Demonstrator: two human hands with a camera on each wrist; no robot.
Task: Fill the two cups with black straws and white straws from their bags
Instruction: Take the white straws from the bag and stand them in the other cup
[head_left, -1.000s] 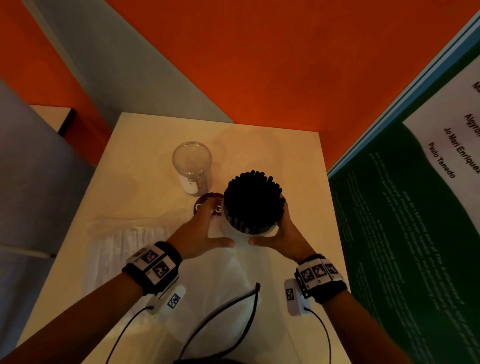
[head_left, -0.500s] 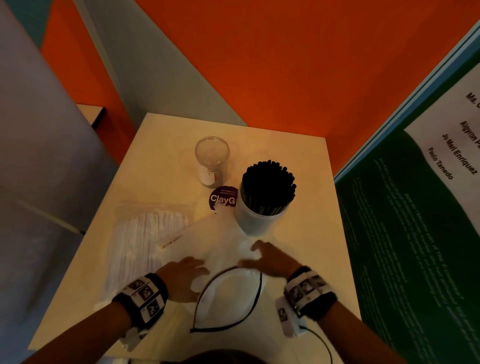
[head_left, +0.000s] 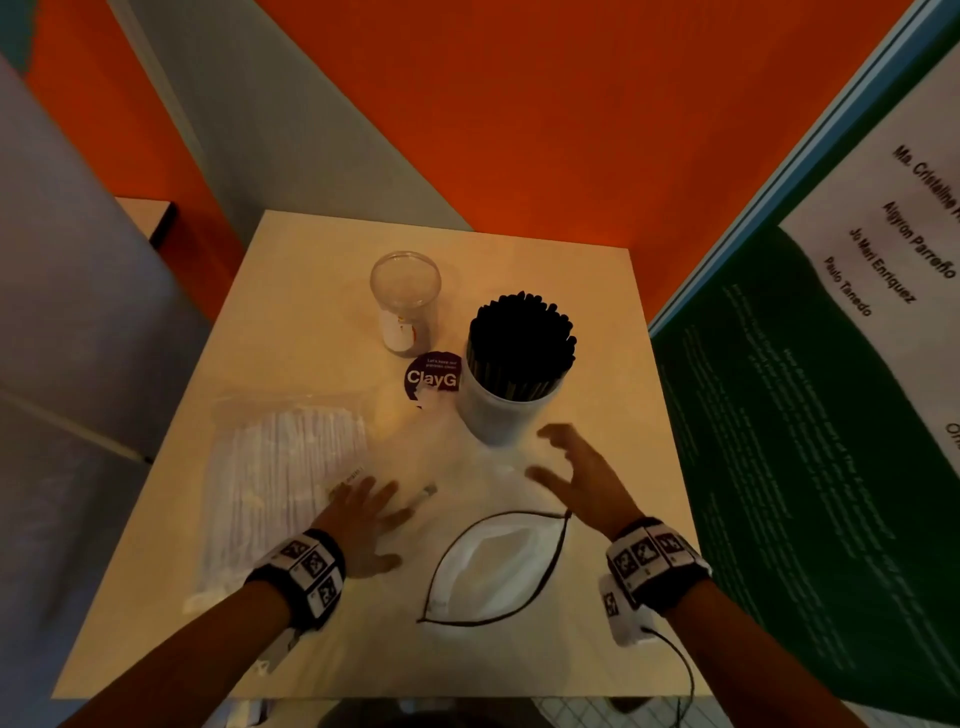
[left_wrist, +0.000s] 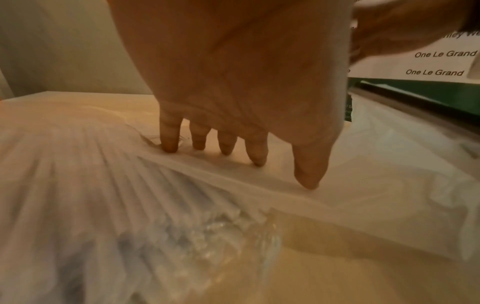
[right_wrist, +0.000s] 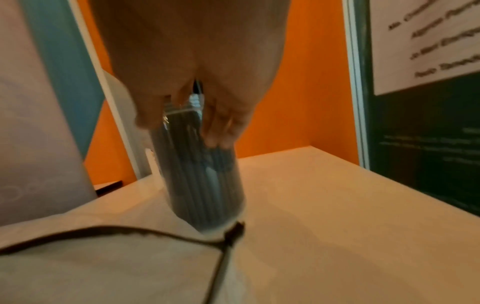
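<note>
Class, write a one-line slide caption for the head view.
Black straws fill one cup; the other cup stands empty as the left hand touches the white-straw bag.

Two cups, two bags, two hands, one round sticker.

straws cup right of empty cup | straw bag front-left

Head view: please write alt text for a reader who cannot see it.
One cup is packed with black straws; the clear cup behind it is empty. The left hand touches the bag of white straws; the right hand hovers, fingers spread.
</note>
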